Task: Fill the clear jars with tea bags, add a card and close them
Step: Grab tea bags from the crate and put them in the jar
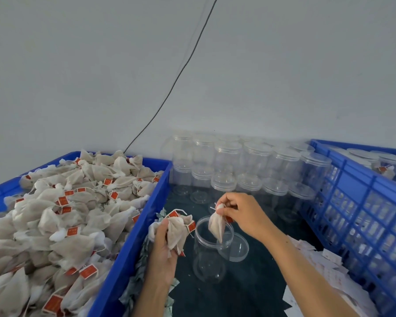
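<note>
A person's right hand [240,213] pinches a single tea bag [216,225] by its gathered top between thumb and fingers [222,210], dangling it so its lower end hangs inside the mouth of an open clear jar [209,245] standing on the dark surface [249,291]. Holding the bag by the top appears to let it drop straight down through the opening. The jar looks otherwise empty, so filling seems barely begun.

The left hand [164,245] grips a bunch of tea bags [177,232] just beside the jar, fingers curled round them, seemingly a ready supply so the right hand need not reach back to the blue tray [133,236] heaped with tea bags [55,213] at left. The jar's lid [236,247] lies flat against its right side, close at hand for closing.

Rows of lidded empty jars [249,165] are stacked against the wall behind. A blue crate [357,202] at right holds further jars, likely finished ones. White cards [325,266] lie scattered by the right forearm, within reach for the next step.

The tea bags carry small red-orange tags [87,271] with pale markings; the writing is too small to read. Print on the cards is likewise illegible.
</note>
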`<state>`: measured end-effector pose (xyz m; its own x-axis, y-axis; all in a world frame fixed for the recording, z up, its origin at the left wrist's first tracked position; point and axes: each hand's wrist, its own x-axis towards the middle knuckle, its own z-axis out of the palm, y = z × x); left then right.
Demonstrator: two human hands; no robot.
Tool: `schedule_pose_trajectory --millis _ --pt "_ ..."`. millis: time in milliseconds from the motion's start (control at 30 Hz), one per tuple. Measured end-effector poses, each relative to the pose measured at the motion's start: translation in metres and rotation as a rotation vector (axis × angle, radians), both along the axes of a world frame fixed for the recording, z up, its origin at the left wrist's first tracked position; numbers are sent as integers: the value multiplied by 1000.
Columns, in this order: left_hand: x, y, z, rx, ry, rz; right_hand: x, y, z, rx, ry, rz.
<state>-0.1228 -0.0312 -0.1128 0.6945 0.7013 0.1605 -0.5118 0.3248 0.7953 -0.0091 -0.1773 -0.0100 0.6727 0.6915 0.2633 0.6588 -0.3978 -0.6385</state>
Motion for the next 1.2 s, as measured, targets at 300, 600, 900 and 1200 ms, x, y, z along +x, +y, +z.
schedule_pose_trajectory --millis 300,600,900,1200 --pt "3 -7 12 -45 24 -73 -3 -6 -26 -180 -90 8" --pt "0 -8 21 -74 -31 -75 -15 15 -14 -25 -232 56" --pt "-8 -1 29 -311 -173 -163 -26 60 -4 31 -16 182" --pt "-13 4 32 -540 -235 -221 -18 68 0 188 183 71"
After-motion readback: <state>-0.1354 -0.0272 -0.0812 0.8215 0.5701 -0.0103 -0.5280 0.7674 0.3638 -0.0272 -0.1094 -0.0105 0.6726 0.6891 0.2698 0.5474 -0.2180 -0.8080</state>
